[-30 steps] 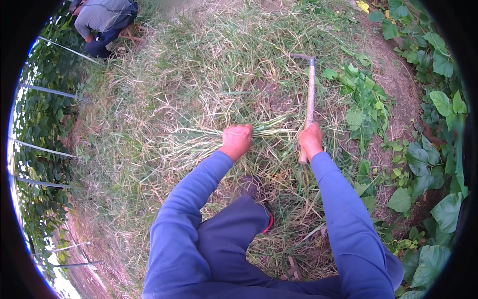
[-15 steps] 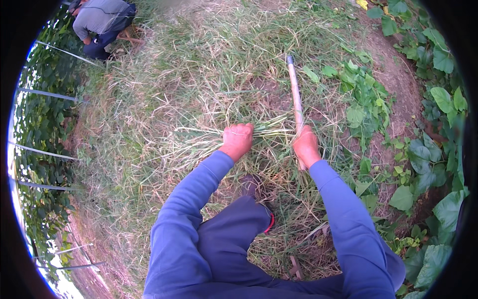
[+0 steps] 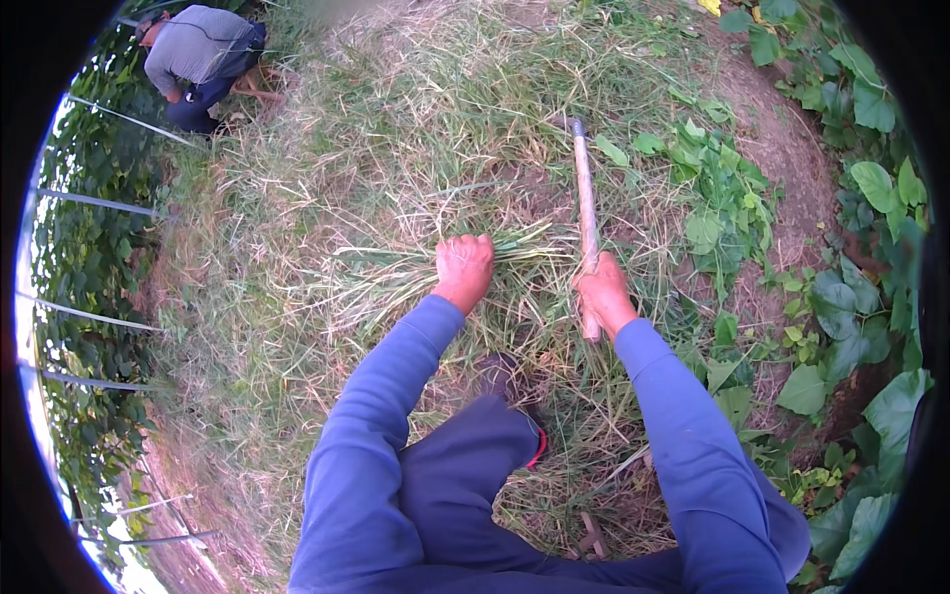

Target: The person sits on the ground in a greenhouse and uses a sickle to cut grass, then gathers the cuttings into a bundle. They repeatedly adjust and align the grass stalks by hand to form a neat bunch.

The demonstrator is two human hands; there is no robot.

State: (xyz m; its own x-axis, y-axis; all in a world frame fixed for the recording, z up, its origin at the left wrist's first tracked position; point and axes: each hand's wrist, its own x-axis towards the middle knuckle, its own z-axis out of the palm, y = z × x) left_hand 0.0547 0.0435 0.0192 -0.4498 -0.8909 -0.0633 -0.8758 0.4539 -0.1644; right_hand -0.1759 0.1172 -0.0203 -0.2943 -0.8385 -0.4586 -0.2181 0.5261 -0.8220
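Note:
My left hand (image 3: pixel 464 267) is closed around a bunch of cut grass (image 3: pixel 524 244), whose stalks stick out on both sides of the fist. To its right, my right hand (image 3: pixel 605 293) grips the lower part of the wooden handle of a sickle (image 3: pixel 585 193). The handle points away from me, with a dark metal collar at its far end; the blade there is thin and hardly shows against the grass. Bunch and handle are close together, with a small gap between the stalk ends and the handle.
Matted grass (image 3: pixel 297 218) covers the ground. Broad-leaved plants (image 3: pixel 708 198) grow at the right, beside a strip of bare soil (image 3: pixel 782 148). At the far left a person (image 3: pixel 203 59) crouches by a leafy row with pale poles (image 3: pixel 94 202). My shoe (image 3: pixel 500 376) stands below my hands.
My left hand has moved slightly left and away from me with the grass, drawing the stalk ends back from the handle. My right hand and the sickle have shifted only slightly.

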